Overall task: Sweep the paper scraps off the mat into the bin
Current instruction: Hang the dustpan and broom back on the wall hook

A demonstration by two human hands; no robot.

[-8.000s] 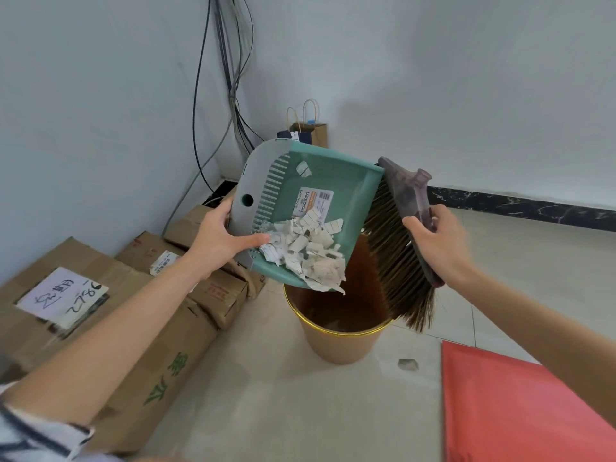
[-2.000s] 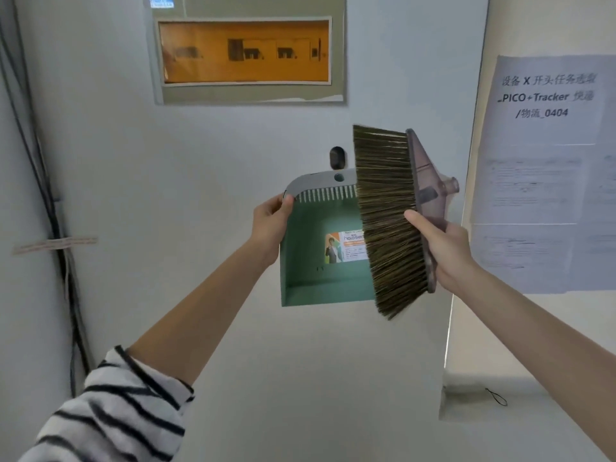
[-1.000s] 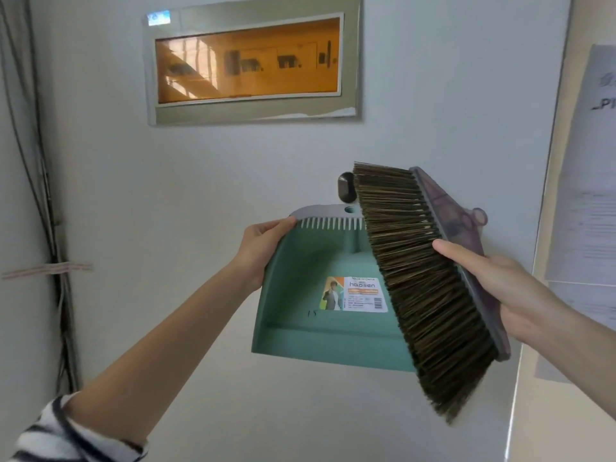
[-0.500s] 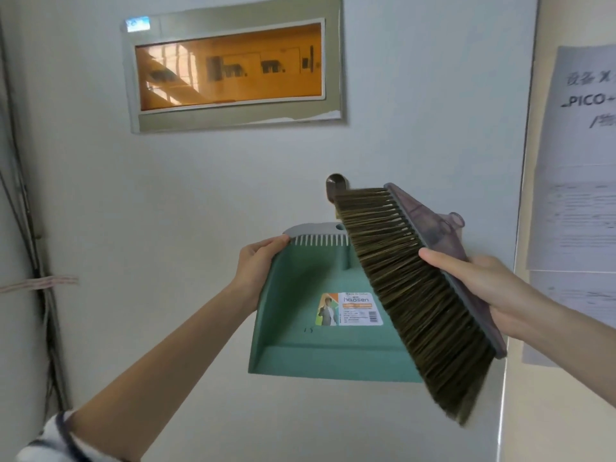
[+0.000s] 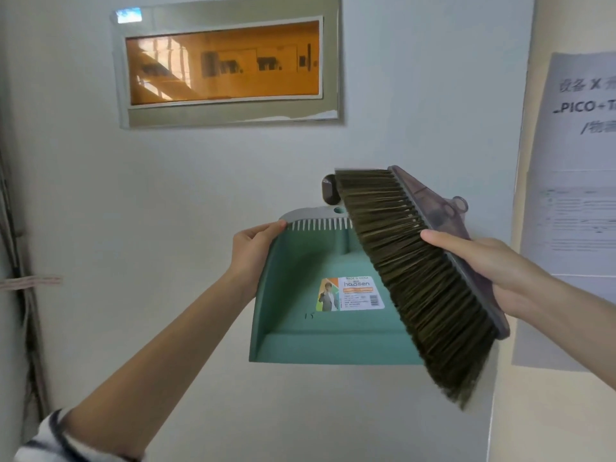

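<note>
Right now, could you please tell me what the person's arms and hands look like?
The left hand and right hand are bare: no gloves, rings or watch. The left arm wears a white sleeve with dark stripes; no sleeve shows on the right arm.

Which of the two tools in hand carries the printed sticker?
The green dustpan gripped by the left hand: its sticker sits inside the pan. The brush in the right hand shows only bristles and a translucent back.
</note>
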